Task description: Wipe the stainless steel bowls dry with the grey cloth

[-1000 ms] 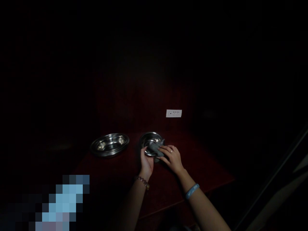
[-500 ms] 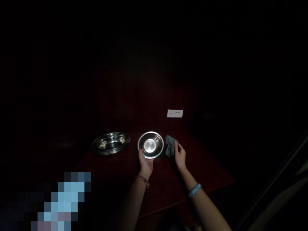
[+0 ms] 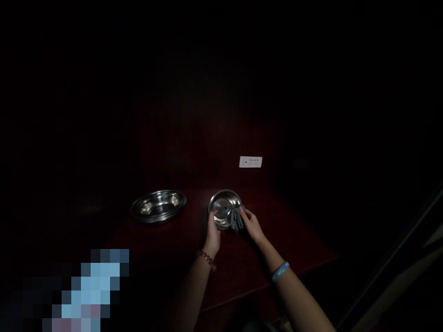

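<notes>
A shiny round metal bowl [image 3: 221,207] is held above the dark red table, tilted so that its inside shows. My left hand [image 3: 213,233] grips its near left rim, thumb over the edge and the other fingers underneath. In my right hand [image 3: 254,226] is a bunched grey cloth [image 3: 236,219], pinched between thumb and fingers. The cloth lies against the right side of the bowl and covers part of its rim. Some of the right fingers are hidden behind the cloth and bowl.
Several wide metal basins [image 3: 159,207], nested in a stack, rest on the left of the dark red table [image 3: 242,281]. A white power socket [image 3: 250,162] is set in the dark panel behind. Blurred blocks cover the lower left. The surroundings are very dark.
The bowl has moved a little to the right and tilted. My right hand has brought the cloth leftward, from beside the bowl onto its right rim.
</notes>
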Motion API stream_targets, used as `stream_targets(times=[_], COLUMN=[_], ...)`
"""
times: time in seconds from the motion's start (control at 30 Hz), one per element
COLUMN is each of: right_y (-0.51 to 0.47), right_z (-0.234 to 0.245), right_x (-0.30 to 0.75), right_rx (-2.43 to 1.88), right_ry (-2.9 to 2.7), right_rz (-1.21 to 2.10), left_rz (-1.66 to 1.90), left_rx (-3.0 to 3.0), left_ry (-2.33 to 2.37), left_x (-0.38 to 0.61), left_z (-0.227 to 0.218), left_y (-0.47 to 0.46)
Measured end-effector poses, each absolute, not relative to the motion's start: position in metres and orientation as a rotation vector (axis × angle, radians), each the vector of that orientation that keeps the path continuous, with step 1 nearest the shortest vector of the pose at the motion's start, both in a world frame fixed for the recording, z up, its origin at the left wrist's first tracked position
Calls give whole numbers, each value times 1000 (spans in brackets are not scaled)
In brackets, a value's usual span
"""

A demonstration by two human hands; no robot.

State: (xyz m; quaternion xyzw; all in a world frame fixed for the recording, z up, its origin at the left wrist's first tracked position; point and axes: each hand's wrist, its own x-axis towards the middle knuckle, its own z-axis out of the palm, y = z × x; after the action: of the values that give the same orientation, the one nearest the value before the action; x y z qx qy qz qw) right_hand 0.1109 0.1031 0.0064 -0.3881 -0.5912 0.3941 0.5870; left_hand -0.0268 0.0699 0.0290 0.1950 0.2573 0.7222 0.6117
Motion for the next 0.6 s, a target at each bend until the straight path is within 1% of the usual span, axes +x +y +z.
stream_targets(times=[0.13, 0.3, 0.43, 0.6], right_y=[103, 99, 95, 98], right_z=[3, 7, 11, 10], right_x=[113, 116, 117, 117], right_rx=[-997, -1040, -1060, -1040], right_ry=[-1428, -1476, -1509, -1428], right_rz=[817, 822, 771, 759], left_rz=[1677, 1639, 1638, 1684], left_rx=[500, 478, 478, 638], left_ry=[680, 668, 673, 696], left_x=[-25, -26, -27, -22], left_z=[34, 35, 33, 23], left_y=[65, 65, 66, 70])
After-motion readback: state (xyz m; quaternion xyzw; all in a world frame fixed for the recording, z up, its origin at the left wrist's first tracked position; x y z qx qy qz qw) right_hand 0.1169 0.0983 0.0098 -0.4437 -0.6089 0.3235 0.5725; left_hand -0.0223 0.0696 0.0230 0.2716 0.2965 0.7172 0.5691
